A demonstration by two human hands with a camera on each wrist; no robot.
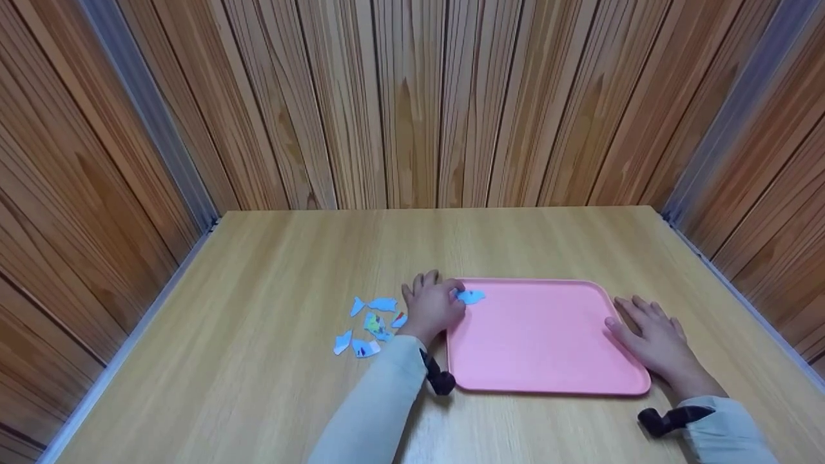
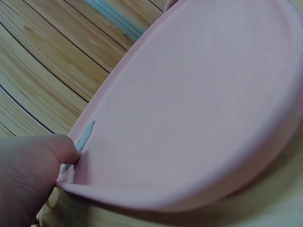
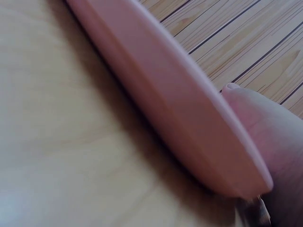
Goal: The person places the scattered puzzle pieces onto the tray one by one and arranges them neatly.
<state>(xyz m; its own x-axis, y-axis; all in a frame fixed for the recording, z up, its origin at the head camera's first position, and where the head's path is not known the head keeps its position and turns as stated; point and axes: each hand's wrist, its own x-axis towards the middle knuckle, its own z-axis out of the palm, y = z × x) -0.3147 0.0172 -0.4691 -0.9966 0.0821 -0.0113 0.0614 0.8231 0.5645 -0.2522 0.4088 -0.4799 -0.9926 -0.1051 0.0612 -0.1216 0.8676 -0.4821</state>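
Note:
My left hand point(image 1: 433, 308) reaches over the far left corner of the pink tray point(image 1: 548, 341). Between its thumb and bent fingers it pinches a small blue jigsaw piece point(image 1: 472, 297), low at the tray's surface. Seen from the left wrist, the thumb covers the middle of that piece point(image 2: 85, 135). My right hand point(image 1: 657, 338) lies at the tray's right rim, fingers extended and thumb over the edge. From the right wrist, the thumb shows behind the tray's side wall point(image 3: 156, 90).
Several more jigsaw pieces, mostly blue, lie loose on the wooden table point(image 1: 258, 361) left of the tray, among them a patterned piece point(image 1: 374, 323) and a tail-shaped piece point(image 1: 357, 306). Wood-panelled walls point(image 1: 412, 109) stand behind and at both sides.

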